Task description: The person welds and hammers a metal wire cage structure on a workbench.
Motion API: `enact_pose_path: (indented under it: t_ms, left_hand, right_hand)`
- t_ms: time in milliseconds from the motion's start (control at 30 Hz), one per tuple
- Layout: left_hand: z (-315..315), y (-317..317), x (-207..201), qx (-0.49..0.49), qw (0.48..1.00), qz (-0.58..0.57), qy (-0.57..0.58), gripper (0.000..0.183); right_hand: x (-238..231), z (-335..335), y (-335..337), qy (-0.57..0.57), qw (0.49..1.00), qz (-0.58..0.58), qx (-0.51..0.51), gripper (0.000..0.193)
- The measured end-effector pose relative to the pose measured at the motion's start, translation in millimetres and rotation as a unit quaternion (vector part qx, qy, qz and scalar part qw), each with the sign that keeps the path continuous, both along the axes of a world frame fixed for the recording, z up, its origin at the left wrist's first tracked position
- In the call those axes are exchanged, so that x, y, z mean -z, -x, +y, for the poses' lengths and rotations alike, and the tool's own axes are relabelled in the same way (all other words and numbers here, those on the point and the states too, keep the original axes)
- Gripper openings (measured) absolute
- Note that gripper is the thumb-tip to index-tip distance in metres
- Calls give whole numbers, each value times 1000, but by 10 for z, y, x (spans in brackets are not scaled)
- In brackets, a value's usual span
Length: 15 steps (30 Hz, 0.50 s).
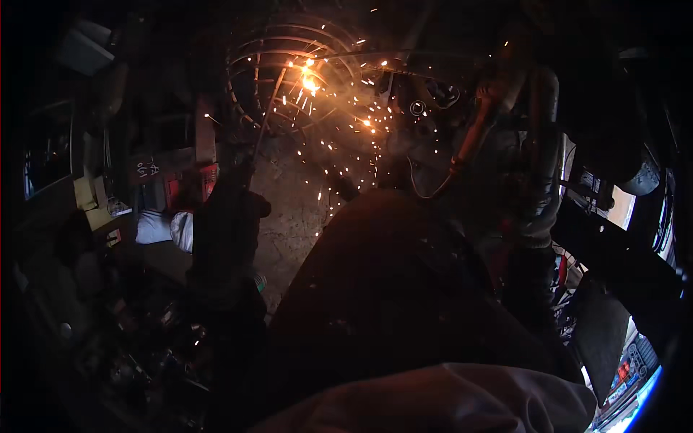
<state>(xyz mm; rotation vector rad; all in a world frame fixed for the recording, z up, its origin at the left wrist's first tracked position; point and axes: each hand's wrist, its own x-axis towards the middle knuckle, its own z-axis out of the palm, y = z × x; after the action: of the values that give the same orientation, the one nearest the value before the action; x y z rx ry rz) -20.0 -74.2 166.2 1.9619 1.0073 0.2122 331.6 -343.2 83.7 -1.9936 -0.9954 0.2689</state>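
A bright orange glow (310, 76) burns at the far side, on a round frame of metal rings and bars (232, 90). Sparks (368, 123) fly from it and fall toward me. My left hand (247, 209), dark and apparently gloved, is closed around a thin rod (269, 115) that slants up toward the glow. At the far right, my right hand (502, 90) is largely lost in shadow. It looks closed, and a thin dark line runs from near it to the glow. An orange-lit, tube-like piece (473, 141) hangs below that hand, with a thin curved line under it.
My dark-clothed leg (390, 267) fills the middle, with pale cloth (447, 397) nearest me. White bags (154, 227) and red boxes (191, 187) stand at left, above dark clutter (159, 346). Bare floor (289, 202) shows below the frame. A metal can (641, 177) is at right.
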Motion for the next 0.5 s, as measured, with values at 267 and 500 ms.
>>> enact_pose_path:
  t_ms: [267,500]
  left_hand:
    - [-3,-91,-36,23,998,11,-56,40]
    - [-21,-140,-97,14,999,11,-47,36]
  right_hand:
    - [9,-20,-12,10,997,71,-9,66]
    - [6,21,33,-50,941,329,68,56]
